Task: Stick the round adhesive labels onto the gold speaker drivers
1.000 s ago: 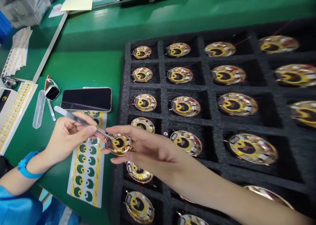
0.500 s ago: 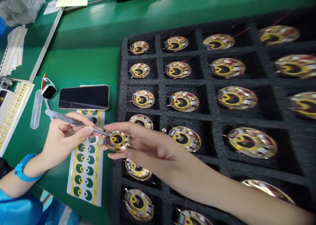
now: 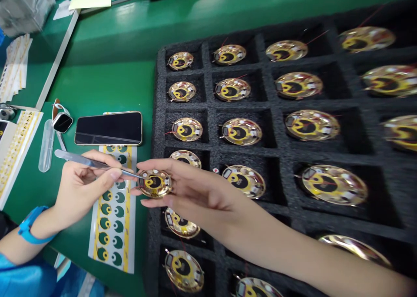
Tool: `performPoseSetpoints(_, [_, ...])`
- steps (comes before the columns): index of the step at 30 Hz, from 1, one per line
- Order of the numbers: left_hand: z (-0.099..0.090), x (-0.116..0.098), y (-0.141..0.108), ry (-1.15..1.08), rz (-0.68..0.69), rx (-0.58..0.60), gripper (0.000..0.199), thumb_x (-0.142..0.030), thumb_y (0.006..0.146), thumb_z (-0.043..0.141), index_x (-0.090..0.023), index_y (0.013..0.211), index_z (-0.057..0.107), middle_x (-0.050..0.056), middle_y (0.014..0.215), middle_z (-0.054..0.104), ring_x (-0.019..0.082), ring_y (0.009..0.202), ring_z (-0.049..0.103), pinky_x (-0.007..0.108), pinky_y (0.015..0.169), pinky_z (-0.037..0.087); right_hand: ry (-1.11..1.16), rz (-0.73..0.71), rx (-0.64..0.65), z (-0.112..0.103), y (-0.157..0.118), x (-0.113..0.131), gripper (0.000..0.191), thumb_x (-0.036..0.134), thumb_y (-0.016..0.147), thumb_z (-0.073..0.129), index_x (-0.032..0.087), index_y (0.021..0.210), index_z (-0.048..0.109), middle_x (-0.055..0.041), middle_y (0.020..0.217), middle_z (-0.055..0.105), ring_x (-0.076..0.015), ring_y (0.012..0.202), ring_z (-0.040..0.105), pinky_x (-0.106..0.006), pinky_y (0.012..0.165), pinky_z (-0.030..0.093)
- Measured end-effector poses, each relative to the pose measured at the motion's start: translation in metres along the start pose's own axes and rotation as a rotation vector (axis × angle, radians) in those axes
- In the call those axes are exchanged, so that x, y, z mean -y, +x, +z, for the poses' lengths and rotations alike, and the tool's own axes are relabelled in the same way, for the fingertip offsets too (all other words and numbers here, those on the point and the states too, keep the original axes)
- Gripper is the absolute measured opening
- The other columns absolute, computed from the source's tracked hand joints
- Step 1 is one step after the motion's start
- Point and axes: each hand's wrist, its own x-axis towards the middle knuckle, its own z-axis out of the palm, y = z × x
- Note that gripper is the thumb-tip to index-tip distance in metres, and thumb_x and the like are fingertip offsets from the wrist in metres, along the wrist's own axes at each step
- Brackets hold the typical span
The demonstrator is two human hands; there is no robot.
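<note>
The left hand holds slim steel tweezers closed, tips steady at the edge of a round gold-and-yellow disc, which the right hand grips firmly by its rim, above the left side of a black foam tray.

Tweezer tip, rather blurred and tiny

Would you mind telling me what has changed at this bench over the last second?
The tweezers in the left hand have tilted, their rear end swinging left and lower in view, while their tips stay at the edge of the gold disc held in the right hand. Nothing was taken up or let go. The discs in the foam tray and the phone stayed put; only the view drifted slightly.
</note>
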Motion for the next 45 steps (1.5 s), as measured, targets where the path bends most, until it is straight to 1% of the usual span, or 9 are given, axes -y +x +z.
performPoseSetpoints(8, [0.004, -0.004, -0.001, 0.016, 0.034, -0.04, 0.006, -0.024, 0.078, 0.078, -0.022, 0.078, 0.072, -0.001, 0.075, 0.074, 0.017, 0.07, 0.076, 0.022, 0.067, 0.064, 0.049, 0.034, -0.061, 0.004, -0.001, 0.006, 0.033, 0.031, 0.086, 0.063, 0.032, 0.119, 0.066, 0.0032, 0.069, 0.065, -0.0178, 0.071, 0.068, -0.042, 0.087, 0.059])
performPoseSetpoints(12, [0.005, -0.006, -0.001, 0.045, 0.048, -0.045, 0.007, -0.021, 0.077, 0.078, -0.022, 0.078, 0.071, -0.002, 0.073, 0.075, 0.016, 0.067, 0.076, 0.021, 0.065, 0.064, 0.109, 0.0, 0.0, 0.003, -0.001, 0.003, 0.034, 0.024, 0.088, 0.059, 0.032, 0.12, 0.065, 0.0108, 0.053, 0.042, -0.0073, 0.042, 0.042, -0.043, 0.089, 0.058])
performPoseSetpoints(16, [0.006, -0.008, 0.0, 0.113, 0.114, -0.054, 0.006, -0.015, 0.077, 0.075, -0.019, 0.077, 0.071, -0.001, 0.072, 0.075, 0.017, 0.067, 0.076, 0.02, 0.062, 0.064, 0.182, -0.116, 0.066, 0.002, 0.0, -0.005, 0.042, 0.01, 0.089, 0.052, 0.033, 0.122, 0.062, 0.0126, 0.052, 0.027, -0.0054, 0.04, 0.025, -0.037, 0.091, 0.057])
performPoseSetpoints(20, [0.008, -0.009, 0.0, 0.2, 0.204, -0.066, 0.012, -0.006, 0.075, 0.072, -0.019, 0.076, 0.071, -0.001, 0.072, 0.075, 0.015, 0.064, 0.075, 0.017, 0.058, 0.062, 0.163, -0.144, 0.05, 0.004, 0.001, -0.002, 0.048, 0.002, 0.083, 0.052, 0.03, 0.12, 0.061, 0.0116, 0.062, 0.047, -0.0027, 0.044, 0.043, -0.028, 0.086, 0.06])
performPoseSetpoints(24, [0.01, -0.009, 0.0, 0.241, 0.272, -0.07, 0.014, -0.004, 0.073, 0.071, -0.018, 0.076, 0.071, -0.001, 0.072, 0.075, 0.014, 0.066, 0.075, 0.017, 0.062, 0.063, 0.094, -0.033, 0.028, 0.004, 0.002, 0.01, 0.043, 0.003, 0.079, 0.056, 0.026, 0.116, 0.059, 0.0042, 0.096, 0.069, -0.0076, 0.077, 0.07, -0.024, 0.087, 0.059])
performPoseSetpoints(27, [0.009, -0.008, -0.001, 0.258, 0.315, -0.063, 0.014, -0.005, 0.075, 0.071, -0.018, 0.078, 0.071, 0.0, 0.074, 0.076, 0.014, 0.068, 0.075, 0.018, 0.063, 0.063, 0.07, 0.001, 0.022, 0.004, 0.002, 0.013, 0.041, 0.005, 0.082, 0.055, 0.026, 0.117, 0.059, 0.0034, 0.098, 0.071, -0.0103, 0.089, 0.072, -0.024, 0.088, 0.06])
performPoseSetpoints(32, [0.006, -0.005, -0.007, 0.356, 0.439, 0.008, 0.018, -0.002, 0.078, 0.068, -0.018, 0.086, 0.071, 0.003, 0.084, 0.079, 0.016, 0.075, 0.076, 0.022, 0.07, 0.064, 0.118, -0.053, -0.051, 0.009, 0.003, 0.009, 0.031, 0.009, 0.085, 0.056, 0.026, 0.11, 0.062, 0.0041, 0.097, 0.073, -0.0086, 0.088, 0.072, -0.019, 0.083, 0.061])
performPoseSetpoints(41, [0.003, -0.009, -0.004, 0.569, 0.82, 0.297, 0.02, 0.003, 0.08, 0.062, -0.01, 0.095, 0.065, 0.013, 0.091, 0.079, 0.021, 0.094, 0.076, 0.026, 0.084, 0.063, 0.064, 0.037, -0.145, 0.017, 0.006, 0.02, 0.012, 0.015, 0.08, 0.059, 0.022, 0.09, 0.061, 0.0033, 0.077, 0.065, -0.0086, 0.07, 0.069, -0.015, 0.061, 0.062])
performPoseSetpoints(45, [-0.007, -0.008, -0.005, 0.649, 0.94, 0.339, 0.019, -0.001, 0.081, 0.063, -0.01, 0.097, 0.064, 0.015, 0.102, 0.078, 0.023, 0.105, 0.072, 0.031, 0.088, 0.063, 0.053, 0.059, -0.154, 0.016, 0.005, 0.02, 0.011, 0.014, 0.077, 0.059, 0.022, 0.085, 0.061, 0.0038, 0.071, 0.063, -0.0083, 0.063, 0.067, -0.014, 0.054, 0.059])
